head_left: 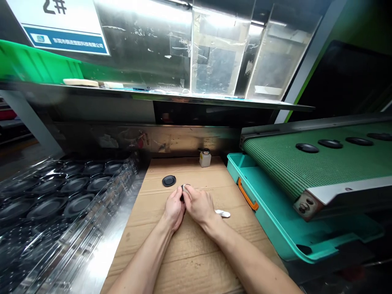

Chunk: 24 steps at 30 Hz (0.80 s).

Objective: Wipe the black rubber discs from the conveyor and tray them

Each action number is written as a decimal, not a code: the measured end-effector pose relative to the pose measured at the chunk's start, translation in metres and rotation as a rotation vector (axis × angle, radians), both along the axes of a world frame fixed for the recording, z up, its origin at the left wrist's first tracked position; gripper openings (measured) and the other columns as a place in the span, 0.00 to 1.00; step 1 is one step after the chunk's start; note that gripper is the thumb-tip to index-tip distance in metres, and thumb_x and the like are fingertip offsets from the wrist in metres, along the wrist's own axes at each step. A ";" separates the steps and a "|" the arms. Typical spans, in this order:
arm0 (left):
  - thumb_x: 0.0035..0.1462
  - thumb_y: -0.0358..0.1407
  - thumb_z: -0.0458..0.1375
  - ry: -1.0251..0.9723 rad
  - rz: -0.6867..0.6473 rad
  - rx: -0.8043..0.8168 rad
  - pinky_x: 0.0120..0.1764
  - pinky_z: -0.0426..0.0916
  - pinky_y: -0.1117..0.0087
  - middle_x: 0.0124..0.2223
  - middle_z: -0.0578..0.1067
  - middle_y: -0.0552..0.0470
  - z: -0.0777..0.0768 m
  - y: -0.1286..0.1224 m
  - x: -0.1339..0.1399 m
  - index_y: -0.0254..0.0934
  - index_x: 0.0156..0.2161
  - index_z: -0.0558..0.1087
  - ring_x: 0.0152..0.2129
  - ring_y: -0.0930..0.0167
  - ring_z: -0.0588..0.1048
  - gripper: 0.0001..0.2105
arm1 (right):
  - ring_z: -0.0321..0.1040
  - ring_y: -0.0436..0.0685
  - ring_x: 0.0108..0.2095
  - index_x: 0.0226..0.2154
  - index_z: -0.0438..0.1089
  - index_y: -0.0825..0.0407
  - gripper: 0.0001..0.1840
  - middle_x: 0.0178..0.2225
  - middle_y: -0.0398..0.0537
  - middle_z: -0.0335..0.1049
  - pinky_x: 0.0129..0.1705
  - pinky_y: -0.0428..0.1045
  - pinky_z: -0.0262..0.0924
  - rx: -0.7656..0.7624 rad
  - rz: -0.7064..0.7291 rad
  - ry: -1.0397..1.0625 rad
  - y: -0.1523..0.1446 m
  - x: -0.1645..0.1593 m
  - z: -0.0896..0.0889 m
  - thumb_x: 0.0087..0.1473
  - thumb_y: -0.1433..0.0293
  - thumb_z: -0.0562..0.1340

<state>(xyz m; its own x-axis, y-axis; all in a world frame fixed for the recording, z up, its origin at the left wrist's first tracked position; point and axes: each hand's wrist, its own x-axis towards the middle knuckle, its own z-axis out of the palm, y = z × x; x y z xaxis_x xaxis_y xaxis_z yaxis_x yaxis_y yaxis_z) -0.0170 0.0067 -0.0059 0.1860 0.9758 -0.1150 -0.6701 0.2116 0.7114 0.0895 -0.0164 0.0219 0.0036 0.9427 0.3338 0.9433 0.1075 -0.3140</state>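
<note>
My left hand (174,207) and my right hand (198,203) meet above the cardboard sheet (196,261). Between their closed fingers is a dark round plastic part (182,197), mostly hidden. Something whitish shows at my right fingertips, too small to make out. A black round plastic cover (169,181) lies flat on the cardboard, beyond my left hand. To the right of my right wrist rests a small white object (223,213), partly covered by the hand. Farther back stands a whitish square bottle (205,158) with a dark and metallic top.
Clear plastic trays (79,228) with several black round parts are stacked at the left. On the right, a teal bin (272,232) with an orange handle sits below a green conveyor belt (275,151) carrying several black discs. A shelf edge (171,97) spans above, with a green crate (39,65).
</note>
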 end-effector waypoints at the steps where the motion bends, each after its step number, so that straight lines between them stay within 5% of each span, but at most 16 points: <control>1: 0.63 0.31 0.51 0.004 0.001 0.001 0.48 0.72 0.60 0.42 0.79 0.41 0.000 0.000 0.000 0.30 0.40 0.74 0.43 0.65 0.77 0.09 | 0.72 0.56 0.34 0.50 0.68 0.41 0.18 0.36 0.47 0.77 0.35 0.46 0.57 -0.001 -0.014 0.014 0.000 0.000 0.000 0.64 0.59 0.49; 9: 0.63 0.31 0.51 0.020 -0.031 -0.001 0.47 0.72 0.61 0.40 0.79 0.41 0.001 0.003 0.000 0.30 0.39 0.74 0.38 0.67 0.78 0.10 | 0.73 0.55 0.40 0.45 0.73 0.38 0.16 0.40 0.41 0.77 0.40 0.46 0.60 -0.004 0.004 0.254 0.006 0.014 -0.003 0.61 0.57 0.53; 19: 0.64 0.32 0.50 0.032 -0.007 -0.017 0.47 0.72 0.60 0.42 0.78 0.42 -0.001 0.003 0.001 0.30 0.41 0.73 0.39 0.66 0.77 0.10 | 0.73 0.56 0.39 0.43 0.75 0.40 0.16 0.38 0.43 0.77 0.40 0.46 0.61 -0.001 -0.002 0.262 0.009 0.019 0.001 0.59 0.59 0.54; 24: 0.63 0.33 0.51 0.058 -0.030 0.010 0.46 0.73 0.63 0.40 0.78 0.42 0.000 0.002 0.003 0.29 0.40 0.73 0.38 0.67 0.77 0.10 | 0.72 0.53 0.38 0.40 0.77 0.45 0.14 0.37 0.42 0.77 0.39 0.43 0.61 -0.071 0.169 0.440 0.013 0.024 -0.002 0.56 0.62 0.57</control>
